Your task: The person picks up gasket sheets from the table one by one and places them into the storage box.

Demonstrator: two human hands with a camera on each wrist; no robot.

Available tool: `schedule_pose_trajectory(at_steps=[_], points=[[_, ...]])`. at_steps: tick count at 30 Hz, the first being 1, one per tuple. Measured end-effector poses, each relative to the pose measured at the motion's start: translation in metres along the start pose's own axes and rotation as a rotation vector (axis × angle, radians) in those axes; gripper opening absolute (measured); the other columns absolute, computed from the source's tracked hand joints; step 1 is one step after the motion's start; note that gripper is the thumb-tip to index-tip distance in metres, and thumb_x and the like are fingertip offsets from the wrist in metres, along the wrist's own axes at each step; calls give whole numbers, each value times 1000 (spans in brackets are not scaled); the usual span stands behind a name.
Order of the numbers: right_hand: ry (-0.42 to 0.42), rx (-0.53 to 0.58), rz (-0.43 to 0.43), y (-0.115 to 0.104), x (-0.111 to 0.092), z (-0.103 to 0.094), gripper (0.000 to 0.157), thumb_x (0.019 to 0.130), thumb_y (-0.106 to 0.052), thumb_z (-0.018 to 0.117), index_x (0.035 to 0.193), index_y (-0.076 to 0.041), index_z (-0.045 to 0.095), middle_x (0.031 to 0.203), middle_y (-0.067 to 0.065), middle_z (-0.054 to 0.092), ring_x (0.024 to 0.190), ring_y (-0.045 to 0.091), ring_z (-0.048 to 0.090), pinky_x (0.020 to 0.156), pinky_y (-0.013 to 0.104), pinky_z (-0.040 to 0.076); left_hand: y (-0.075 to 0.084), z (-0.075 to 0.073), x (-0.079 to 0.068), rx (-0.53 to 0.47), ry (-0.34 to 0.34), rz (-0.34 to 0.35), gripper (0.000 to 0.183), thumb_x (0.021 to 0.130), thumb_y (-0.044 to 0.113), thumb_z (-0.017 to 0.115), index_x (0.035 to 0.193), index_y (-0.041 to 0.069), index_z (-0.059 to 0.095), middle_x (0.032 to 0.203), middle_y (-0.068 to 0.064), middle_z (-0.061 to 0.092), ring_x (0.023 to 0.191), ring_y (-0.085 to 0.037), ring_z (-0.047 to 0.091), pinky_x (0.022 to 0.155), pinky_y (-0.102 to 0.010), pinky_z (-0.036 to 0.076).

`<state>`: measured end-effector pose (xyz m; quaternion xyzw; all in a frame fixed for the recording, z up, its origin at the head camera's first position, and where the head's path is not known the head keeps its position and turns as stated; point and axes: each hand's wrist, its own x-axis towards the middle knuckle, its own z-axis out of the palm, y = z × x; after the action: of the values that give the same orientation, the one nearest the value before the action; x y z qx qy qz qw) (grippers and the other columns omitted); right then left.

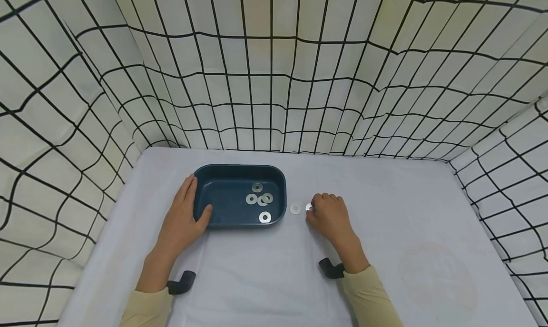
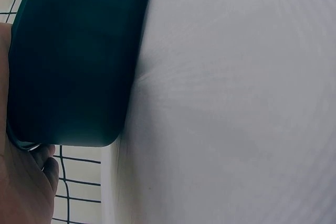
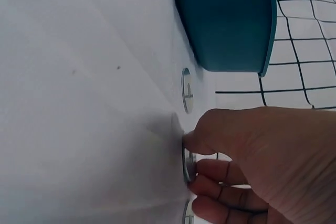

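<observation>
A dark blue rectangular tray (image 1: 227, 222) stands on the white cloth with several flat metal washers (image 1: 265, 217) inside, grouped toward its right end. My left hand (image 1: 184, 217) holds the tray's left end, thumb over the near rim and fingers along the outer wall. To the right of the tray, my right hand (image 1: 331, 215) pinches a washer (image 3: 189, 166) between thumb and fingertips, at the cloth. Between that hand and the tray lies another washer (image 1: 295, 208). A further washer (image 3: 188, 214) shows beside the lower fingers in the right wrist view; the head view hides it.
White cloth (image 1: 257, 279) covers the table. Upright walls with a black grid (image 1: 282, 79) enclose the back and both sides. Each wrist carries a dark mount (image 1: 181, 283), close above the cloth.
</observation>
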<state>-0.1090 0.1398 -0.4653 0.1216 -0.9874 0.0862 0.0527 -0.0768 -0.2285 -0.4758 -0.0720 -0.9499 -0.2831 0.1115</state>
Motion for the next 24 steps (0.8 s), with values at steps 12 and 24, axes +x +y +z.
schedule_pose_trajectory(at_steps=[12,24], points=[[21,-112,35,-14,6,2,22,75,-17,75,66,-4,60,58,8,56,59,25,55,61,40,49,0,0,-1,-5,-6,-13,81,100,33,57,162,6,13,171,-14,15,158,-35,18,128,-51,21],[61,-95,24,-16,5,4,23,72,-14,74,60,-9,55,55,5,54,53,19,45,55,34,41,1,0,1,-15,-1,-3,80,100,33,57,162,5,14,170,-15,16,158,-35,18,128,-52,21]])
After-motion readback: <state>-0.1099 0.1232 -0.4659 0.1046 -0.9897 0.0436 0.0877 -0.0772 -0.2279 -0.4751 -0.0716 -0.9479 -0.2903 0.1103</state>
